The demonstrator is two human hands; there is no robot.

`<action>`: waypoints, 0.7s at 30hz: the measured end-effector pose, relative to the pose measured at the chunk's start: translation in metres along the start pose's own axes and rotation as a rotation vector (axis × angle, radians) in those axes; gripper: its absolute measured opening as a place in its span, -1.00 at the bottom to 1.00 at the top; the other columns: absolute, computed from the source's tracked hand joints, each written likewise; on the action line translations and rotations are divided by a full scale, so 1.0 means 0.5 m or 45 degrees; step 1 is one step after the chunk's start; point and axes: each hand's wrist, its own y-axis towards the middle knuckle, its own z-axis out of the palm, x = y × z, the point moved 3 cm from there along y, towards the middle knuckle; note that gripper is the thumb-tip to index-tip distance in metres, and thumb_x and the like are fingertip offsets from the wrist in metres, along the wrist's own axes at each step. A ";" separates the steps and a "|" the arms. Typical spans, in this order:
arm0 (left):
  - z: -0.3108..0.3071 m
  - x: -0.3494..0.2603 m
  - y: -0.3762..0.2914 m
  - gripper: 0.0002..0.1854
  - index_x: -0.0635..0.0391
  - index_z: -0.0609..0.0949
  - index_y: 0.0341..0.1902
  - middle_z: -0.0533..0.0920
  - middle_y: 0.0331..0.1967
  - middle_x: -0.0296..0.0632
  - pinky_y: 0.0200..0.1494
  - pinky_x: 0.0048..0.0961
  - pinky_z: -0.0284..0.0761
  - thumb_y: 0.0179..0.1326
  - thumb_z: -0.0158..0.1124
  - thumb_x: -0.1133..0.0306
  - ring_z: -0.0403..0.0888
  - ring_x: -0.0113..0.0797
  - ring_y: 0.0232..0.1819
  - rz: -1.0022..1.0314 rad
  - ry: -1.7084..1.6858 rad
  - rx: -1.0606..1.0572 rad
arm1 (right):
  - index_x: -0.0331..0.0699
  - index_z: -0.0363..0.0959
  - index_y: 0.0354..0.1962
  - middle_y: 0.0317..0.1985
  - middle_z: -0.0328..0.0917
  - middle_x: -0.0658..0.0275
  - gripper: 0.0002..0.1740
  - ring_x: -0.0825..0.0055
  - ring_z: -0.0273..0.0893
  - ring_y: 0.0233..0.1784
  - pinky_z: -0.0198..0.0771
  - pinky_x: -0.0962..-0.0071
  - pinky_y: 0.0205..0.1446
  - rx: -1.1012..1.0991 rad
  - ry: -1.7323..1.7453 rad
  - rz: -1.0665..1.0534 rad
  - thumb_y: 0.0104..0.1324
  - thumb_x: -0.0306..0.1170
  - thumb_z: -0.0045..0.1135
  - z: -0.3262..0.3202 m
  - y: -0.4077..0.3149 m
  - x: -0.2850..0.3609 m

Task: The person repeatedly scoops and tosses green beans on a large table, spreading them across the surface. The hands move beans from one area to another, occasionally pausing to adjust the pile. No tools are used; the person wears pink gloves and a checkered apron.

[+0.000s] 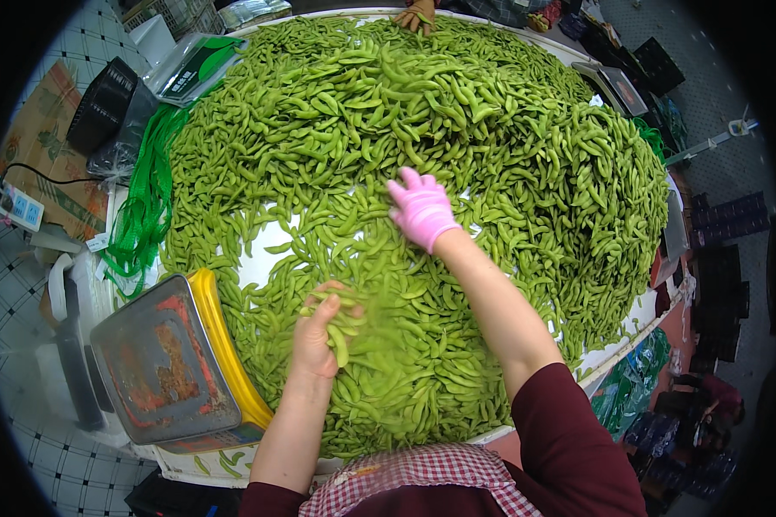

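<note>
A broad heap of green edamame pods [284, 136] covers the white table [262, 249] before me. My left hand [317, 333] is bare and grips a small bunch of pods [338, 342] above the near part of the heap. My right hand [422, 207], in a pink glove, lies over the pods at the heap's middle with its fingers apart. Its palm faces down, so the underside is hidden. Between my forearms, pods [388, 362] look blurred, as if in motion.
A yellow scale [223, 349] with a worn metal pan [161, 362] stands at left. Behind it lie green mesh bags [149, 194], plastic packaging [191, 68] and black trays [103, 103]. A power strip [22, 208] hangs farther left. Another person's gloved hand [417, 16] touches the far pods.
</note>
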 end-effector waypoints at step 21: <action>-0.035 -0.041 -0.035 -0.80 -0.04 0.50 -0.09 0.52 -0.19 -0.29 -0.37 -0.47 0.48 0.25 0.24 0.31 0.47 -0.38 -0.24 0.111 -0.243 0.254 | -0.05 0.39 0.16 0.03 0.50 0.13 -0.52 0.13 0.51 0.05 0.42 0.27 0.14 0.344 0.411 -0.264 0.27 -0.31 0.14 -0.072 -0.112 -0.011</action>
